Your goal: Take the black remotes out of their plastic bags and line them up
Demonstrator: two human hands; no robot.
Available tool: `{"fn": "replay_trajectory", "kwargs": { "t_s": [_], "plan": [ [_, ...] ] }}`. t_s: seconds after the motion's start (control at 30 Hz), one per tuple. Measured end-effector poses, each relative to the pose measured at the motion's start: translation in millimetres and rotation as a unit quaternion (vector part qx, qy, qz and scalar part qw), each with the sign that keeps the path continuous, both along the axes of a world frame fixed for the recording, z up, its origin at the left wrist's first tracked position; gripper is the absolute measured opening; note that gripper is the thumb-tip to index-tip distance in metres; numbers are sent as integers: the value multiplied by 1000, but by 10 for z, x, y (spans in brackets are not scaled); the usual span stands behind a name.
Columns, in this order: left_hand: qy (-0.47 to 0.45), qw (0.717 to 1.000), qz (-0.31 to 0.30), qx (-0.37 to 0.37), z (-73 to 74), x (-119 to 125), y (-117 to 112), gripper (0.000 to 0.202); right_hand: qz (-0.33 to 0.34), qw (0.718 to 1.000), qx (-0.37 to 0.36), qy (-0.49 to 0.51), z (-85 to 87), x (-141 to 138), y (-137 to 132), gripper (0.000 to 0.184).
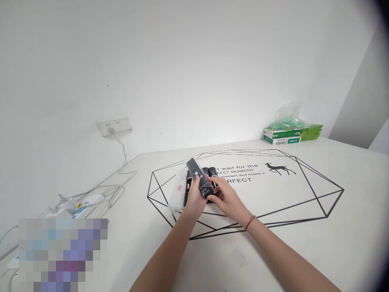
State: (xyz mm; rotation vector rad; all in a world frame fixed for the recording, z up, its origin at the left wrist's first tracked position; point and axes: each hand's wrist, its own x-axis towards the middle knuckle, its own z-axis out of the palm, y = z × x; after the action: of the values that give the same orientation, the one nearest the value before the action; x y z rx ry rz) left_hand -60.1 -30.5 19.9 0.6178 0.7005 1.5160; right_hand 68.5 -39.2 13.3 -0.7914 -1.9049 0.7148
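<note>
My left hand is closed round a slim black remote control, holding it tilted up above the white table. My right hand pinches the remote's lower end with fingers and thumb. Under the hands lie other black remotes side by side on the table, partly hidden. A clear plastic bag with a small red mark lies just left of them.
The table carries a black geometric line print with lettering and a deer figure. Stacked green and white boxes under a clear bag sit at the far right. A wall socket, white cables and a power strip are at the left.
</note>
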Motion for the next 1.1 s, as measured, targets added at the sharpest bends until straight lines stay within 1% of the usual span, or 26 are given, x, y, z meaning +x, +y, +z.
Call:
{"fn": "replay_trajectory", "kwargs": {
  "t_s": [0.13, 0.2, 0.27, 0.4, 0.5, 0.57, 0.67, 0.73, 0.77, 0.83, 0.9, 0.97, 1.1],
  "plan": [
    [33, 998, -36, 27, -3, 125, -87, 29, -69, 996, 49, -25, -35, 20, 25, 37],
    [50, 997, -43, 40, -4, 162, -112, 30, -91, 993, 62, -44, -43, 33, 30, 35],
    [73, 995, -36, 53, 0, 159, -115, 31, -99, 990, 73, -62, -38, 48, 31, 35],
    [126, 989, 9, 70, 20, 74, -73, 38, -104, 988, 69, -87, -9, 83, 32, 36],
    [113, 990, 21, 82, 42, 12, -40, 39, -112, 988, 58, -86, 21, 106, 26, 32],
    [92, 992, 14, 84, 52, -10, -29, 35, -95, 991, 58, -72, 52, 116, 12, 30],
    [72, 995, 7, 61, 59, -30, -15, 33, -33, 997, 49, -54, 114, 125, -15, 25],
    [73, 996, 16, 52, 60, -47, -2, 34, 12, 999, 8, -37, 152, 130, -25, 24],
    [79, 995, 23, 53, 61, -57, 5, 34, 28, 999, -23, -23, 164, 132, -25, 27],
    [101, 993, 25, 63, 66, -74, 9, 34, 42, 996, -84, 7, 170, 136, -13, 40],
    [122, 990, 0, 70, 81, -81, -7, 35, 49, 990, -127, 26, 154, 141, 12, 50],
    [134, 986, -51, 81, 108, -77, -46, 39, 66, 986, -150, 44, 133, 151, 43, 51],
    [141, 972, -161, 99, 187, -83, -146, 59, 88, 980, -164, 75, 129, 193, 85, 52]
  ]
}}
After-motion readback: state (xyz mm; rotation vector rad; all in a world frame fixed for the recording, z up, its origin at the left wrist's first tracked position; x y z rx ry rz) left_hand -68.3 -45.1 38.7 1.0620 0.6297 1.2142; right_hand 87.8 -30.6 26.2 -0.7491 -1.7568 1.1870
